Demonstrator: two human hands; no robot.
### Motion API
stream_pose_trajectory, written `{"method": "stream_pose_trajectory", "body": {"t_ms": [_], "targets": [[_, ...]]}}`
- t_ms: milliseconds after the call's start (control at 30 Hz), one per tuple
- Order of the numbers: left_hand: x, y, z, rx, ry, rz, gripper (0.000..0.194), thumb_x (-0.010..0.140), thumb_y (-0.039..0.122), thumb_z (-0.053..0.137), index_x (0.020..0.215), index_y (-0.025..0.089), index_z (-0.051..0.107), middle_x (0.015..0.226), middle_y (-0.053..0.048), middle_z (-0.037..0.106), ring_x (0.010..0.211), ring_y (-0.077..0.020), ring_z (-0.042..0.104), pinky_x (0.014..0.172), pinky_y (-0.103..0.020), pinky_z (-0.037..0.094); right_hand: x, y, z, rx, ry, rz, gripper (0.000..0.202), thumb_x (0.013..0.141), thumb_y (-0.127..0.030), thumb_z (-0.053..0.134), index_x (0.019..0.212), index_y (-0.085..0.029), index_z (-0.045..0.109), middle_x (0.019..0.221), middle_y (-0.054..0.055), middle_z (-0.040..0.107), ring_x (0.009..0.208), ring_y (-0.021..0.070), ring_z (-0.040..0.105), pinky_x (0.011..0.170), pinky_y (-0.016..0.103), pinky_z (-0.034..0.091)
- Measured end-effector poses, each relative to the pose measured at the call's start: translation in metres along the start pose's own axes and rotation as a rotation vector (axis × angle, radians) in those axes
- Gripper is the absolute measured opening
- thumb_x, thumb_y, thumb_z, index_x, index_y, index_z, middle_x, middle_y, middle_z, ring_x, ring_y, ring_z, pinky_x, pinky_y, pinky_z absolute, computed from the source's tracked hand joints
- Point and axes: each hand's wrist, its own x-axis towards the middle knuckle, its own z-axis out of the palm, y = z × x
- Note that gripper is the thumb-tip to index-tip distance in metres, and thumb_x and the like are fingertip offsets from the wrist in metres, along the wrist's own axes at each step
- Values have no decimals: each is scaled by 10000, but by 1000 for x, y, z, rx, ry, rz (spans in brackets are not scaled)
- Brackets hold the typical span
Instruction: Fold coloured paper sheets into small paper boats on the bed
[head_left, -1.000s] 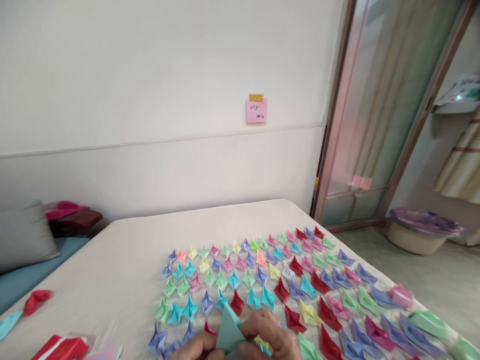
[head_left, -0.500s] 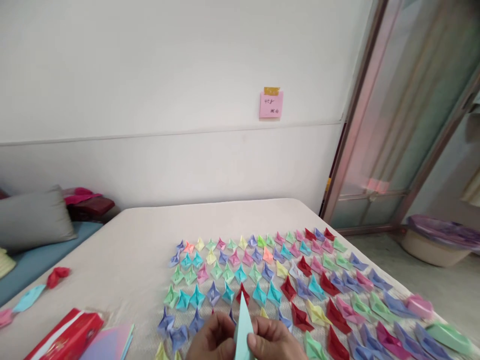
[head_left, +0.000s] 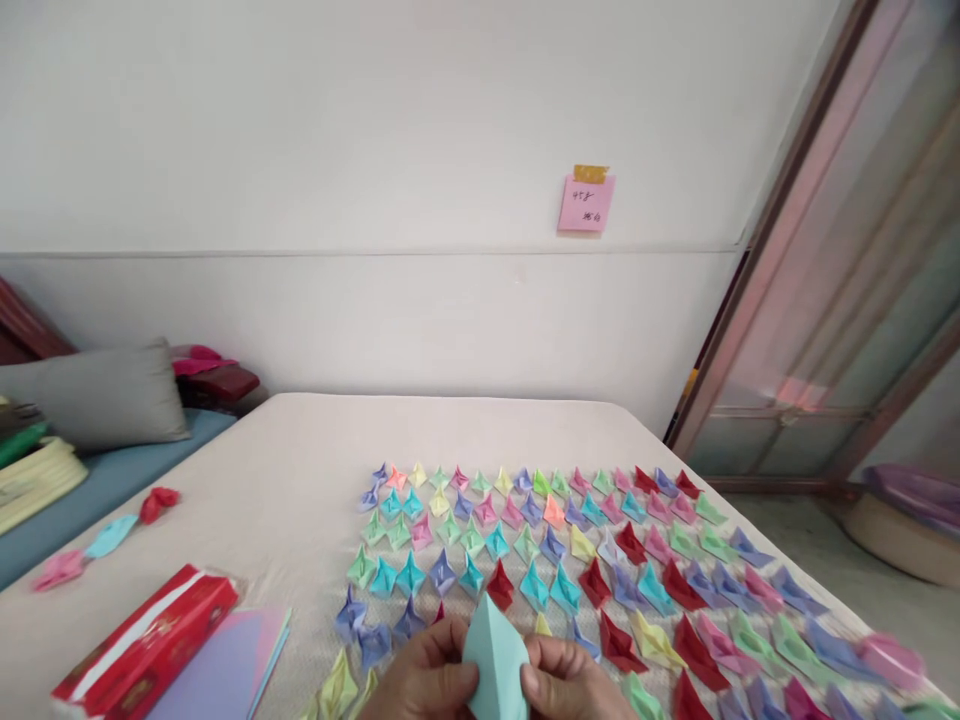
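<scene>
A folded light teal paper (head_left: 495,665) with a pointed top stands upright at the bottom centre. My left hand (head_left: 427,672) pinches its left edge between thumb and fingers. On its right edge, the thumb and fingers of my right hand (head_left: 570,680) are closed. The paper's lower end is cut off by the frame. Beyond both hands lie rows of small folded paper boats in many colours, among them a red boat (head_left: 499,584) and a cyan boat (head_left: 410,573).
The boats cover the right half of the pale table (head_left: 315,440). At the left lie a red packet (head_left: 154,640), a stack of coloured paper (head_left: 217,665) and three loose pieces, including a red one (head_left: 159,503). A grey cushion (head_left: 105,395) sits farther left.
The view has turned slightly left, so the scene sits farther right. The teal paper, still between both hands, now shows a wider face.
</scene>
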Motion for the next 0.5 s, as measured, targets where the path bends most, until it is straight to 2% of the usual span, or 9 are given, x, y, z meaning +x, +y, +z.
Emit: {"method": "stream_pose_trajectory", "body": {"t_ms": [100, 167, 267, 333, 400, 500], "targets": [[-1, 3, 2, -27, 25, -13, 148, 688, 198, 846, 745, 131, 728, 683, -49, 746, 614, -142, 671, 594, -237, 445, 0, -1, 5, 68, 23, -18, 259, 533, -273, 935, 582, -138, 719, 548, 26, 717, 496, 131, 646, 559, 245, 465], [-1, 3, 2, -27, 51, -26, 132, 715, 199, 822, 787, 139, 729, 700, -50, 746, 632, -154, 674, 597, -253, 452, 0, -2, 8, 96, 44, -3, 274, 554, -279, 928, 553, -133, 696, 477, 2, 659, 439, 97, 594, 487, 200, 431], [-1, 2, 2, -74, 109, -9, 190, 736, 171, 793, 910, 173, 719, 765, -60, 763, 661, -170, 683, 631, -285, 468, -2, -4, 12, 130, 32, 31, 312, 600, -333, 903, 549, -142, 661, 338, -73, 495, 287, 25, 363, 332, 143, 264], [-2, 3, 4, -126, 160, 15, 274, 711, 141, 801, 963, 185, 702, 824, -79, 780, 699, -185, 699, 672, -307, 482, -2, -5, 13, 143, 25, 37, 329, 603, -358, 896, 556, -151, 645, 291, -91, 446, 248, 17, 273, 288, 143, 200], [-2, 5, 7, -151, 209, 38, 313, 686, 129, 814, 970, 189, 697, 815, -91, 788, 700, -203, 709, 680, -319, 490, -2, -6, 13, 143, 49, 34, 320, 620, -339, 891, 567, -149, 638, 310, -57, 520, 241, 30, 347, 285, 139, 243], [-3, 10, 12, -145, 290, 48, 255, 670, 106, 818, 889, 192, 717, 754, -84, 787, 668, -217, 711, 677, -333, 497, -1, -8, 12, 156, 99, 37, 272, 661, -274, 878, 616, -146, 643, 430, 5, 661, 343, 68, 558, 369, 124, 396]]}}
